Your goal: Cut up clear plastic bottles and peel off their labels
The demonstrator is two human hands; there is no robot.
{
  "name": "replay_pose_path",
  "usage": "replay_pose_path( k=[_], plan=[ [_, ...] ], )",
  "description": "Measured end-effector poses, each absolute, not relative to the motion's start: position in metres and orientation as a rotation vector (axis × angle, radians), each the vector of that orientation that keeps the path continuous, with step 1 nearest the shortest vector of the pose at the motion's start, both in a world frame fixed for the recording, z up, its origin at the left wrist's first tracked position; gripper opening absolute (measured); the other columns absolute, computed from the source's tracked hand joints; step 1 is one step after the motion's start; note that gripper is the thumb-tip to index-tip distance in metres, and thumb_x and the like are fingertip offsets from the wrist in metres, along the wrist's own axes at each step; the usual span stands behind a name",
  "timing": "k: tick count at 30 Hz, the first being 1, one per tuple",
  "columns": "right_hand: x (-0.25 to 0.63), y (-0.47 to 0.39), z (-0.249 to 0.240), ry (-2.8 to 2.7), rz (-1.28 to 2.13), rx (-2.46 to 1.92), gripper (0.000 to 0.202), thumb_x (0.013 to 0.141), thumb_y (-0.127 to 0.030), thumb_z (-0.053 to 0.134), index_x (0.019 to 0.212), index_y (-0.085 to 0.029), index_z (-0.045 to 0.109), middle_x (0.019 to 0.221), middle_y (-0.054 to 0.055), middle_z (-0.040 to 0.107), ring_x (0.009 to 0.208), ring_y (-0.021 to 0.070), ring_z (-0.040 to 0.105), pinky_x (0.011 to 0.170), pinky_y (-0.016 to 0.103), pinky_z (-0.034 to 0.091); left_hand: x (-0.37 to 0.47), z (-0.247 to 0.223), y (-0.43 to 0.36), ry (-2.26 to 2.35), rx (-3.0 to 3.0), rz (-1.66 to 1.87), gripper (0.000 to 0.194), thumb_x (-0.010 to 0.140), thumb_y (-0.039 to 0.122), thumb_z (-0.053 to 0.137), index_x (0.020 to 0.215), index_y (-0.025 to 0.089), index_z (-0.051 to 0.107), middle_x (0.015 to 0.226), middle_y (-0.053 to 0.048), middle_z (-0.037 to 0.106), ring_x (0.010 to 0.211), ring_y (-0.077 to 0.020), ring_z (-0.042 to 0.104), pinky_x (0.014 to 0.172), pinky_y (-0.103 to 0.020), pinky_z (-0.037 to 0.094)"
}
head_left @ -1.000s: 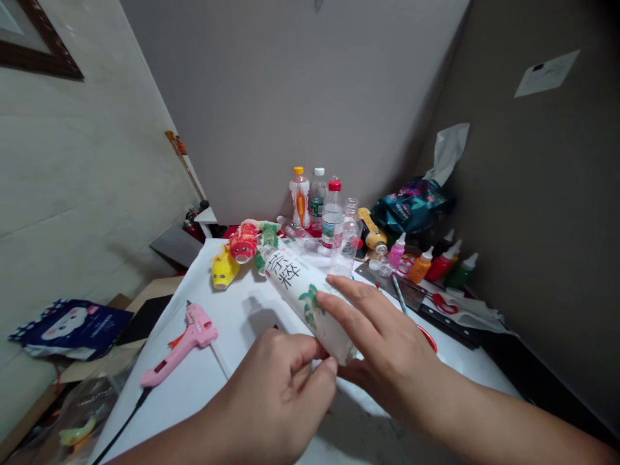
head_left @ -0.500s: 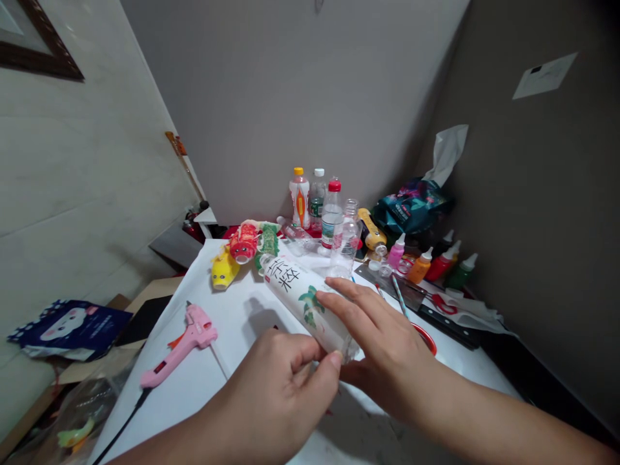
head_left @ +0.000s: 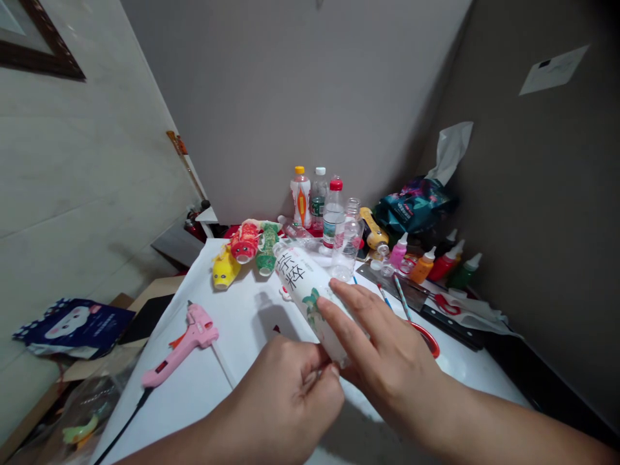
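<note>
A plastic bottle point(head_left: 306, 298) with a white label, dark characters and a green leaf print lies tilted between my hands, its neck pointing away to the upper left. My right hand point(head_left: 387, 342) wraps the bottle's right side, fingers along the label and thumb hidden underneath. At the near end, my left hand point(head_left: 295, 394) is closed, thumb and forefinger pinched at the bottle's bottom edge. Whether it grips the label or the plastic there is hidden. Beyond the bottle's neck lie green point(head_left: 267, 250), red point(head_left: 245, 243) and yellow point(head_left: 225, 268) painted bottle figures.
Left on the white-covered table point(head_left: 169, 413) lies a pink glue gun point(head_left: 191, 342) with a cord. Several bottles, including a clear open one point(head_left: 345, 248), stand at the back. To the right are a knife point(head_left: 450, 326), red-handled scissors point(head_left: 446, 305), paint bottles point(head_left: 421, 266) and a tissue pack point(head_left: 411, 203).
The bottle has turned slightly more upright in view, its neck shifting right. My left fingers have curled tighter at its near end. My right hand stays around it.
</note>
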State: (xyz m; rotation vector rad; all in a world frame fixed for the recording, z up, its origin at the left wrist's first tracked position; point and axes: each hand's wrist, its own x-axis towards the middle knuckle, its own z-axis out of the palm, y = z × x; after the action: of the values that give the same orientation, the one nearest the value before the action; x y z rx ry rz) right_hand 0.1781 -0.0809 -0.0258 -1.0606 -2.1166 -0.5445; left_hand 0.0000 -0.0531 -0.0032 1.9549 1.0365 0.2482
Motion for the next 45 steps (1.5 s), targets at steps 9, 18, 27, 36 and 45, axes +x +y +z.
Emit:
replay_pose_path(
  k=[9,18,27,36,45],
  plan=[
    [0.176,-0.081,-0.024,-2.127,-0.564,-1.058,0.036,0.090,-0.003,0.050,0.124,0.001,0.060,0.123,0.035,0.064,0.111,0.0455,0.066,0.077,0.058,0.063,0.007,0.004,-0.053,1.014,1.939,0.270,0.024,0.082,0.022,0.039,0.058,0.021,0.035,0.055,0.006,0.034,0.052,-0.0100,0.033,0.050,-0.027,0.023],
    [0.174,-0.080,-0.027,-2.156,-0.588,-1.104,0.036,0.090,-0.001,0.051,0.124,0.001,0.060,0.125,0.035,0.063,0.108,0.0494,0.066,0.064,0.054,0.065,0.009,-0.001,-0.053,1.053,2.001,0.258,0.025,0.081,0.021,0.039,0.056,0.021,0.034,0.055,0.005,0.036,0.052,-0.0096,0.033,0.049,-0.025,0.024],
    [0.177,-0.080,-0.022,-2.107,-0.581,-1.098,0.035,0.092,-0.005,0.053,0.126,-0.001,0.058,0.127,0.033,0.063,0.114,0.0433,0.065,0.080,0.056,0.062,0.008,0.002,-0.049,1.110,1.980,0.373,0.025,0.076,0.020,0.039,0.053,0.022,0.030,0.052,0.006,0.032,0.051,-0.0092,0.028,0.047,-0.025,0.022],
    [0.190,-0.078,-0.016,-1.983,-0.361,-1.133,0.062,0.078,-0.035,0.081,0.128,-0.008,0.057,0.130,0.024,0.064,0.115,0.0359,0.065,0.090,0.049,0.061,0.006,0.007,-0.051,1.079,1.926,0.541,0.012,0.069,0.014,0.044,0.060,0.020,0.051,0.050,0.010,0.021,0.047,-0.0074,0.020,0.044,-0.022,0.015],
    [0.186,-0.076,-0.019,-2.050,-0.474,-1.089,0.043,0.092,-0.024,0.061,0.127,0.000,0.058,0.127,0.031,0.062,0.111,0.0413,0.066,0.085,0.051,0.061,0.003,-0.004,-0.061,1.093,2.240,0.773,0.015,0.082,0.023,0.052,0.071,0.019,0.061,0.045,0.013,0.020,0.038,-0.0074,0.024,0.041,-0.021,0.022]
  ],
)
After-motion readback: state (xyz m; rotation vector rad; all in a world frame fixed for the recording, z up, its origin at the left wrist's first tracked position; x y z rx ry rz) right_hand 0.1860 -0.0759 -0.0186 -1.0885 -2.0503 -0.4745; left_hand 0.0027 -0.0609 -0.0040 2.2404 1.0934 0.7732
